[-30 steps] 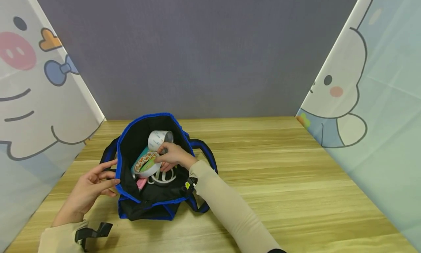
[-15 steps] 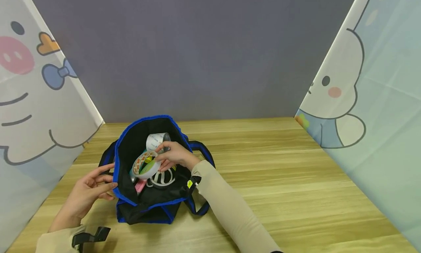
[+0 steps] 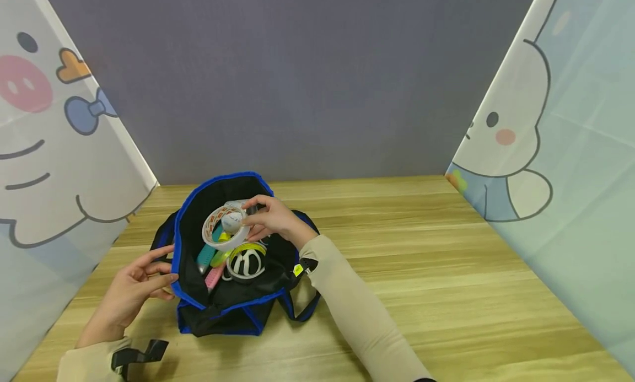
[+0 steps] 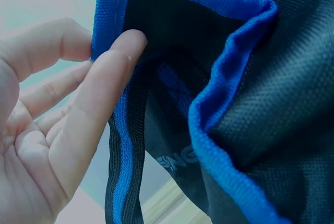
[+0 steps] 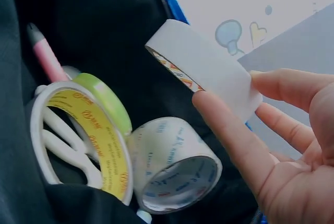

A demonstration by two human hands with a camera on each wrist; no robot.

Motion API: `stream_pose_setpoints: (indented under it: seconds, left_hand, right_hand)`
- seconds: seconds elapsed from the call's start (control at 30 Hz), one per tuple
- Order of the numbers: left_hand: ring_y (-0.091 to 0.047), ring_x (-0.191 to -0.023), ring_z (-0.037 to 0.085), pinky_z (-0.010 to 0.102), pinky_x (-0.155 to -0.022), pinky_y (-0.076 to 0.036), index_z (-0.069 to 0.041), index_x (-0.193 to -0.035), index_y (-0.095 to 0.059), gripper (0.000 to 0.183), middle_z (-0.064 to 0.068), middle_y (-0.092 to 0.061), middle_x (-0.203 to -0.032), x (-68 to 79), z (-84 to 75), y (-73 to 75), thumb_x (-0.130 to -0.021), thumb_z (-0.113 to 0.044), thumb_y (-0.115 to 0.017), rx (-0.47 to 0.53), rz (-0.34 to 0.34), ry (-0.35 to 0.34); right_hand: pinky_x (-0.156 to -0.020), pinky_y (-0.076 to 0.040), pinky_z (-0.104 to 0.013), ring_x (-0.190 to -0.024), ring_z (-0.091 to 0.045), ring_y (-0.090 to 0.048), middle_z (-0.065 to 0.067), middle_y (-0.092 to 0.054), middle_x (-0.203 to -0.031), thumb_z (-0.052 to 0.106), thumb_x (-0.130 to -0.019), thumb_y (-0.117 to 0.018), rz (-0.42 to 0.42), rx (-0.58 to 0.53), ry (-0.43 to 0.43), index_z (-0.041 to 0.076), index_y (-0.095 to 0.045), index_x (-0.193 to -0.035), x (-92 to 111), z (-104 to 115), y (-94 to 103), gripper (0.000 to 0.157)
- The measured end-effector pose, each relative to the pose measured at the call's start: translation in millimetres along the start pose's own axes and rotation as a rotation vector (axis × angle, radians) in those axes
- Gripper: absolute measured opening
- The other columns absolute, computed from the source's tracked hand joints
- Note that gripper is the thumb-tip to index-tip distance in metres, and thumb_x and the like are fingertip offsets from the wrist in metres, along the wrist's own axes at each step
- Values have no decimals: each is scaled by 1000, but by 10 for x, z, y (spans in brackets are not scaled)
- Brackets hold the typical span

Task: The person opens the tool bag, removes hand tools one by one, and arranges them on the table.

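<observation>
My right hand [image 3: 275, 222] pinches a roll of white tape [image 5: 201, 65] at its edge, thumb and fingers on its rim. The roll is tilted, with orange print inside its core, and is held over the mouth of a black bag [image 3: 198, 197] with blue trim. Thumb and fingers of my left hand [image 4: 68, 114] hold the blue-edged rim at the bag's left side. Inside the bag are a wide clear tape roll [image 5: 175, 164], a roll with a yellow core [image 5: 109, 145], a green tape roll [image 5: 107, 98], white scissors handles [image 5: 73, 156] and a pink pen-like item [image 5: 48, 57].
A teal item [image 3: 205, 256] lies along the bag's left inside. Black-and-blue straps [image 3: 307, 313] loop out on both sides. The bag stands on a wooden table [image 3: 421, 272], with a grey panel [image 3: 307, 84] behind and printed cartoon panels left and right.
The right hand has lifted the white tape roll up inside the bag's mouth, uncovering the teal, pink and green items below. The left hand stays at the rim.
</observation>
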State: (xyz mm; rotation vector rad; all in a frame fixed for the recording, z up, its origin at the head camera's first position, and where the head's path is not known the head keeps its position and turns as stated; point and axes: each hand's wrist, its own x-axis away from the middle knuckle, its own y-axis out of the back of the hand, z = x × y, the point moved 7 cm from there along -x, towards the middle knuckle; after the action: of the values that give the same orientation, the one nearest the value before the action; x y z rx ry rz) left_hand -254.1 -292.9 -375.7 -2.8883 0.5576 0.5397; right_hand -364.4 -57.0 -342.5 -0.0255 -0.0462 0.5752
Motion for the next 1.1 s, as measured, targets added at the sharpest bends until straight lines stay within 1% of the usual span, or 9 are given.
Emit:
stream_pose_setpoints:
  seconds: [0.13, 0.2, 0.23, 0.43, 0.63, 0.73, 0.87, 0.93, 1.1]
  left_hand:
    - [-70, -77, 16, 30, -56, -60, -15, -140, -58, 64, 3, -71, -99, 0, 4, 0, -93, 26, -43, 2, 0, 6]
    - [-70, -78, 16, 30, -57, -60, -14, -140, -58, 64, 3, -71, -99, 3, 7, 1, -93, 26, -43, 5, 1, 9]
    - [-70, -79, 16, 31, -57, -61, -14, -140, -58, 64, 3, -71, -99, 3, 8, 2, -93, 26, -43, 5, 0, 11]
    - [-71, -78, 16, 32, -57, -61, -15, -140, -58, 64, 3, -71, -99, 2, 14, 7, -92, 26, -45, 0, -9, 19]
    - [-71, -78, 16, 31, -58, -61, -15, -140, -58, 64, 3, -71, -100, 3, 9, 7, -93, 26, -44, -1, -3, 16]
    - [-71, -77, 16, 31, -57, -61, -15, -140, -57, 64, 3, -71, -100, -4, 9, 8, -93, 25, -44, -6, 2, 15]
    - [-70, -75, 16, 31, -57, -60, -15, -141, -57, 63, 2, -71, -101, -15, 14, 8, -93, 25, -44, -12, 5, 21]
    - [-70, -73, 16, 31, -57, -60, -16, -141, -57, 63, 2, -71, -100, -15, 16, 7, -93, 24, -44, -12, 7, 24]
    - [-70, -77, 16, 30, -58, -61, -15, -141, -57, 64, 2, -71, -101, 0, 13, 11, -93, 25, -44, -9, 14, 14]
  right_hand:
    - [-75, -60, -52, -60, -22, -68, -15, -65, -89, -4, -93, -66, -36, 2, 41, 0, -57, -128, 56, 88, 77, 37]
    - [-70, -62, -46, -59, -22, -68, -15, -65, -90, -5, -92, -66, -57, -4, 58, 0, -57, -128, 73, 109, 119, 38]
    - [-69, -62, -45, -59, -22, -68, -15, -66, -90, -6, -91, -66, -66, -8, 66, -1, -57, -128, 84, 118, 140, 38]
    - [-69, -62, -47, -58, -20, -68, -12, -65, -84, -9, -90, -66, -112, -24, 111, -3, -57, -128, 145, 165, 299, 39]
    - [-71, -61, -50, -59, -21, -69, -14, -66, -86, -11, -90, -64, -145, -29, 147, -3, -56, -131, 230, 221, 495, 42]
    - [-69, -62, -48, -60, -21, -69, -15, -66, -87, -12, -90, -63, -160, -45, 154, -4, -55, -132, 258, 234, 611, 43]
    - [-64, -63, -41, -60, -22, -70, -16, -65, -86, -13, -91, -61, -186, -53, 177, -6, -54, -131, 301, 259, 788, 41]
    - [-64, -63, -41, -61, -23, -70, -15, -65, -85, -13, -91, -60, -203, -54, 188, -6, -54, -130, 325, 268, 885, 40]
    - [-64, -63, -40, -61, -23, -71, -13, -64, -84, -11, -91, -61, -250, -66, 197, -5, -55, -129, 398, 272, 1118, 39]
